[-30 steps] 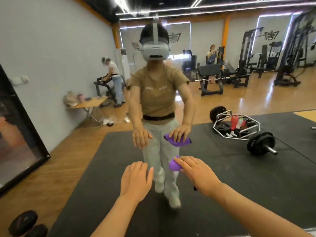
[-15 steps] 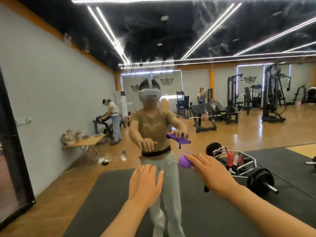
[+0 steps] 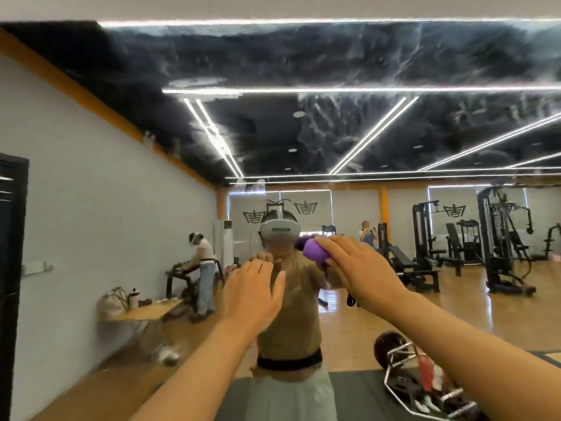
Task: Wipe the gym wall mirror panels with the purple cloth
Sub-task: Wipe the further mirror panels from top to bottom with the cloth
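The wall mirror [image 3: 394,132] fills the view and reflects me in a tan shirt with a white headset. My right hand [image 3: 355,268] presses the bunched purple cloth [image 3: 315,252] against the glass at the height of my reflected head, fingers laid fairly straight over it. A dark strap hangs below that hand. My left hand [image 3: 253,294] is raised beside it, to the left and slightly lower, fingers extended and holding nothing. Whether its fingertips touch the glass cannot be told.
The mirror reflects a hex bar with weight plates [image 3: 419,381] on a dark mat, weight machines [image 3: 501,244], a small table [image 3: 142,312] by the white wall and two other people. A black-framed panel [image 3: 12,268] stands at the far left.
Both hands have risen up the mirror, and the view has tilted upward. The purple cloth went from about waist height of my reflection to head height.
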A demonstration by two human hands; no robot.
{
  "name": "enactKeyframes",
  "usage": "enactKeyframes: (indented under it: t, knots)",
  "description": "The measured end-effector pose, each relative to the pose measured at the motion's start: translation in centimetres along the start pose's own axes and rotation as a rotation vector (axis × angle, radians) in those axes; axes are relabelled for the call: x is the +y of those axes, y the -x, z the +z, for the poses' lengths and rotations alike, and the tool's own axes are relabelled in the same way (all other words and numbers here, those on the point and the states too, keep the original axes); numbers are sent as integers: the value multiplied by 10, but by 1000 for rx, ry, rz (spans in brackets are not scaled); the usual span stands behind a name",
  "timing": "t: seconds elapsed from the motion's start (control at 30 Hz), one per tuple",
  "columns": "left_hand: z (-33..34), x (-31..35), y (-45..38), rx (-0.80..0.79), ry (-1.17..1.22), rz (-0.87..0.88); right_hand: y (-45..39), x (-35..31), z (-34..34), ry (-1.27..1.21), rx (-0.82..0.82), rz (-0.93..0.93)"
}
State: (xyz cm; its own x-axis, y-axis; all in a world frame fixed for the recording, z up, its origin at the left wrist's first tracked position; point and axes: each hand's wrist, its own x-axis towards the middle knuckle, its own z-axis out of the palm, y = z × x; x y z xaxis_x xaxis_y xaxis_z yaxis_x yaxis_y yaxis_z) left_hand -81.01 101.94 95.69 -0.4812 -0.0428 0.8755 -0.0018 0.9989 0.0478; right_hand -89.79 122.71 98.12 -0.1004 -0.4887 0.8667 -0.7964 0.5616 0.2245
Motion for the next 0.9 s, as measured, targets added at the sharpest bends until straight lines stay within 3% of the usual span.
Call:
enactKeyframes:
  t: [0.17,0.33,0.5,0.7,0.9]
  knots:
    - [3,19,-71,135,24,-35,-60,49,-23,7,94,-16]
    - [-3,21,-123,284,-6,-12,-118,76,-23,43,323,4]
    - [9,12,-171,230,-75,-37,-174,85,-10,-21,467,40]
    - [48,-10,-189,394,-184,67,-214,81,14,21,415,-18]
    - [56,-19,-194,461,-230,109,-286,92,-14,76,371,-20]
